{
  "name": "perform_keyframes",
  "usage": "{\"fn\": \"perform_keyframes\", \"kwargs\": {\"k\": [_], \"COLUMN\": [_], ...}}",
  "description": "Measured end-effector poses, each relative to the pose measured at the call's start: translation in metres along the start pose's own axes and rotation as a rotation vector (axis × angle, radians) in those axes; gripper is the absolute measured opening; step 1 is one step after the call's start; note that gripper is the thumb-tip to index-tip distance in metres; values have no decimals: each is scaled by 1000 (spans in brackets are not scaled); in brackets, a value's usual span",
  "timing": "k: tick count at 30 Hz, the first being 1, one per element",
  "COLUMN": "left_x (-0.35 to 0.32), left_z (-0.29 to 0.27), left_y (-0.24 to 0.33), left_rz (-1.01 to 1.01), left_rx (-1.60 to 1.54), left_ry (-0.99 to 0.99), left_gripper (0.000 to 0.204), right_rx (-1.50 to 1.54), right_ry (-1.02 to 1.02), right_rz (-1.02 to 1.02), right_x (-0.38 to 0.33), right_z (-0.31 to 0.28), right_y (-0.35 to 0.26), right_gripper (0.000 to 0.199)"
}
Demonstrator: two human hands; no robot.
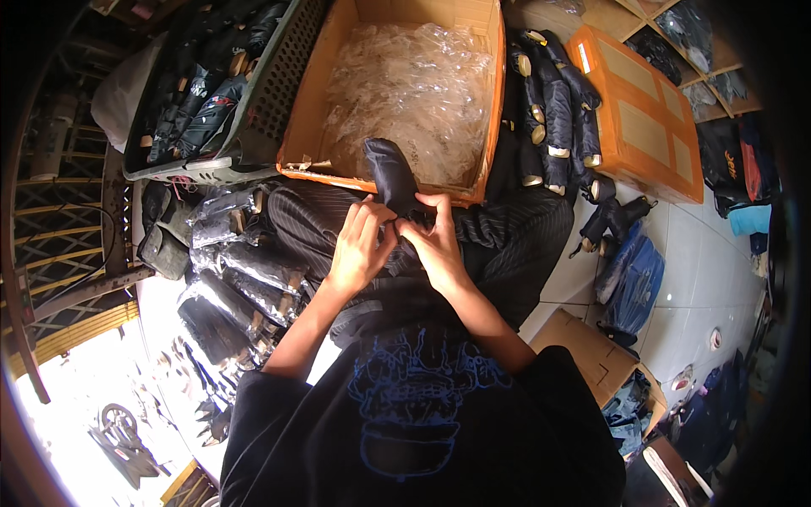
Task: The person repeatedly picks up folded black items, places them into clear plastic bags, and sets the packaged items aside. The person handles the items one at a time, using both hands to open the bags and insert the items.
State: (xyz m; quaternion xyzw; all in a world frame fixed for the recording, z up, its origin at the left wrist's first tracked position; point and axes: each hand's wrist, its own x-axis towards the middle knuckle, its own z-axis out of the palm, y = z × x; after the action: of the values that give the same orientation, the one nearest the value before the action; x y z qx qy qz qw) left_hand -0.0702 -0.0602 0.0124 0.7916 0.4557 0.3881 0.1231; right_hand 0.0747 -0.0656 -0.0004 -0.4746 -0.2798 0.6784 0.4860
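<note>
Closest to the camera is the person's black shirt (422,431) with a blue drawing on the chest, and from it both forearms reach forward over the lap. Both hands meet on a folded dark umbrella (390,176), which stands tilted up from the lap toward the open cardboard box (308,110) in front. On the left hand (359,245) the fingers are bent together and pinch the lower end of the umbrella; on the right hand (439,241) the fingers are also closed on that same end, the fingertips of the 2 hands nearly touching. It seems they are working the cloth or a thin cover around the lower end, but the exact detail is too small to tell. To do this well, I think 1 hand should hold the body firmly while the other smooths the cloth in 1 direction, so no fold is caught. Clear plastic sleeves (405,76) fill the box. Beside the person's left knee lies a pile of wrapped umbrellas (241,270), and a grey basket (279,93) behind it holds more. At the right, unwrapped dark umbrellas (553,110) lean next to an orange carton (642,110) on the white tile floor (684,279).
</note>
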Motion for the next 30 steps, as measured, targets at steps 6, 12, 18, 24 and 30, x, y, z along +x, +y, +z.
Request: {"fn": "perform_keyframes", "kwargs": {"k": [6, 12, 18, 24, 30], "left_x": [2, -1, 8, 5, 5], "left_z": [-13, -4, -7, -7, -11], "left_y": [1, -4, -9, -16, -13], "left_rz": [-38, 8, 54, 139, 41], "left_rx": [40, 49, 52, 106, -5], "left_ry": [-91, 72, 47, 47, -51], "left_gripper": [25, 19, 21, 24, 23], "right_rx": [-198, -486, -355, -491, -481], "right_ry": [-18, 5, -4, -5, -74], "right_rz": [-102, -212, -166, -204, -259], "right_x": [0, 3, 11, 8, 8], "right_z": [-5, -5, -11, -6, -10], "right_y": [11, 8, 15, 2, -3], "right_gripper": [46, 45, 40, 39, 44]}}
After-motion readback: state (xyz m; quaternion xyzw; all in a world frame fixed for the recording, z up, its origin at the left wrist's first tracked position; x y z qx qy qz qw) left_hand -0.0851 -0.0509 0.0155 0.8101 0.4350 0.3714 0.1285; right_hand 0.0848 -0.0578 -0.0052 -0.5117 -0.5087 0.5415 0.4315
